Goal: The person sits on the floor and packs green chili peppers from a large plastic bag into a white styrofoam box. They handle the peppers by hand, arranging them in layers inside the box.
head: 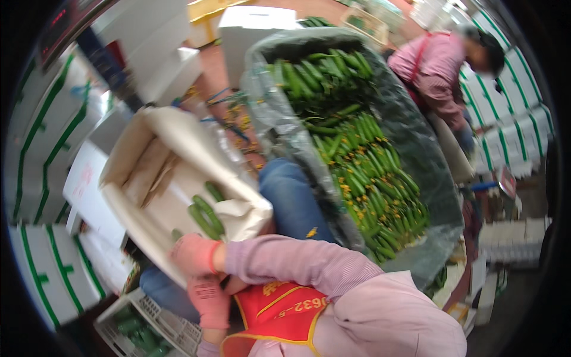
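My right hand [194, 255], in a pink glove, is over the near rim of a box with a cream-coloured liner [129, 209]. A green cucumber's tip [177, 234] shows just past its fingers; whether the hand grips it is hidden. Just below, nearly touching, is my left hand [208, 301], also pink-gloved; its fingers and any hold are hidden. Inside the lined box lie a few more cucumbers [206, 216], near the right side. Right of my knee, a large crate lined with dark plastic [401, 111] holds rows of cucumbers [374, 178], many with yellow blossoms.
A co-worker [432, 76] bends beyond the large crate. At lower left stands a white plastic basket [178, 325] with cucumbers. White foam boxes with green straps [44, 143] are stacked at the left, others at the right. Fallen blossoms [238, 118] litter the floor between the containers.
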Demonstrator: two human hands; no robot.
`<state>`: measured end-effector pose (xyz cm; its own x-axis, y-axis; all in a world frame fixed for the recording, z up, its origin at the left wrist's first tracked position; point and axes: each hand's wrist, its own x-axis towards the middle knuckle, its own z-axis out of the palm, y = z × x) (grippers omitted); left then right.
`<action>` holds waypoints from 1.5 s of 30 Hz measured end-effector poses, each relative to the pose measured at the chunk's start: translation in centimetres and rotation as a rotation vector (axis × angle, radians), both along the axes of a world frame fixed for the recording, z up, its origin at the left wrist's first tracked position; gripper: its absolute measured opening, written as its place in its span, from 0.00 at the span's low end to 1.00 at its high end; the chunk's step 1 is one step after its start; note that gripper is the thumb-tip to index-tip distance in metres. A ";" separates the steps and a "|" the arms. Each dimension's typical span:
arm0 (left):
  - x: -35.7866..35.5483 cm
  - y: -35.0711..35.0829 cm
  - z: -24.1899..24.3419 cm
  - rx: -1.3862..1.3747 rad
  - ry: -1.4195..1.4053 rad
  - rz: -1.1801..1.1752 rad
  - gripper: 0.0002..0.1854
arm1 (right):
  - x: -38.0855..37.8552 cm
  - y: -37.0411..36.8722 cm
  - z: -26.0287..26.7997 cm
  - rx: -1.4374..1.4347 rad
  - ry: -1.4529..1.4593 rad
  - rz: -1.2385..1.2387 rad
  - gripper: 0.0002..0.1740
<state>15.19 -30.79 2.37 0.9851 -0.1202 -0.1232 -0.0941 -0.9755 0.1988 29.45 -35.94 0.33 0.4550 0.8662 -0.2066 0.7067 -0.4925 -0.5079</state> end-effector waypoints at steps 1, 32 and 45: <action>-0.2 1.1 -1.7 0.017 0.061 0.043 0.30 | -0.2 -3.2 4.1 0.207 -0.012 -0.139 0.10; 16.2 -22.1 8.3 -0.596 -0.011 -0.407 0.41 | 9.6 -42.9 -21.0 -0.177 0.629 -1.490 0.65; 21.0 -19.7 6.5 -1.496 1.261 -0.004 0.33 | -0.9 -43.2 6.1 0.422 -0.428 -0.703 0.45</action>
